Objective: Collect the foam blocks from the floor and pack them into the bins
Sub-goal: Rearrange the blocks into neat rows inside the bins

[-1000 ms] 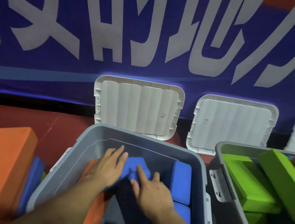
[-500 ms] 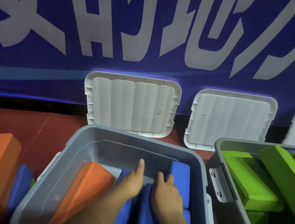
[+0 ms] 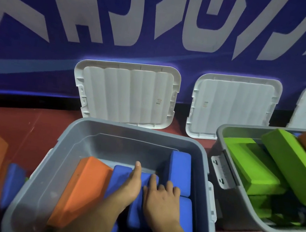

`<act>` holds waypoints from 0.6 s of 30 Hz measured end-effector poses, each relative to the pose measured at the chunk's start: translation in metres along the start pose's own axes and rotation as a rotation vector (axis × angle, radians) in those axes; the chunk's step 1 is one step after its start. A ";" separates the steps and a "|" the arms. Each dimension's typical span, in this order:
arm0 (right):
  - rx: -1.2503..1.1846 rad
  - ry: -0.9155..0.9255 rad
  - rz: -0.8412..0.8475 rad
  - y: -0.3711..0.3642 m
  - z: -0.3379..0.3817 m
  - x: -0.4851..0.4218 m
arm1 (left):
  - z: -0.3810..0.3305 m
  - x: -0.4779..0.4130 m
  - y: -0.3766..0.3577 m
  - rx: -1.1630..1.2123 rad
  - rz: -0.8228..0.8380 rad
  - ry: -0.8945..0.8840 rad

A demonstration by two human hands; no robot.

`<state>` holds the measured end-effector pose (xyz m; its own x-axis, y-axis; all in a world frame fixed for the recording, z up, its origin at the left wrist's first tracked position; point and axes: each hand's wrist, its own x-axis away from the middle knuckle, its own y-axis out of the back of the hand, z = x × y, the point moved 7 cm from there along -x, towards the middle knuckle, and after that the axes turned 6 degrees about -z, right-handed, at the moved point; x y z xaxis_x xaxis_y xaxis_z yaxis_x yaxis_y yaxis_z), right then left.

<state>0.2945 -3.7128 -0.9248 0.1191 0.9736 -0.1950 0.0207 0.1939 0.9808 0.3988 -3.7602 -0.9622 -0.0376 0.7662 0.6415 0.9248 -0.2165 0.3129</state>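
Blue rectangular foam blocks [image 3: 120, 175] stand on edge inside grey plastic bin [image 3: 133, 130]. Left hand [image 3: 130, 186], right hand [image 3: 161, 201]: fingers straight, pressing their tops. Judgement: push evenly, seating them flush beside orange foam wedge [image 3: 82, 182].

Indoor hall, blue banner [image 3: 155, 58], red floor [image 3: 22, 124]

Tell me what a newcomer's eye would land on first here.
The left hand and right hand rest on blue foam blocks inside the near grey bin, where an orange block leans at the left side. To the right, bright green blocks fill a second bin. White lids lean against the blue banner behind.
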 end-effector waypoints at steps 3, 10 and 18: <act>-0.157 -0.037 0.013 0.005 0.005 -0.001 | -0.013 0.010 0.009 0.041 -0.029 -0.040; -0.263 -0.196 0.038 0.021 -0.022 -0.053 | -0.070 -0.007 0.002 0.160 -0.007 -0.227; -0.280 -0.107 0.323 -0.004 -0.045 -0.063 | -0.071 -0.031 -0.033 0.157 -0.006 -0.257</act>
<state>0.2423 -3.7692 -0.9169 0.1772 0.9745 0.1377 -0.3028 -0.0791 0.9497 0.3429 -3.8195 -0.9427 0.0348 0.8994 0.4357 0.9729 -0.1303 0.1912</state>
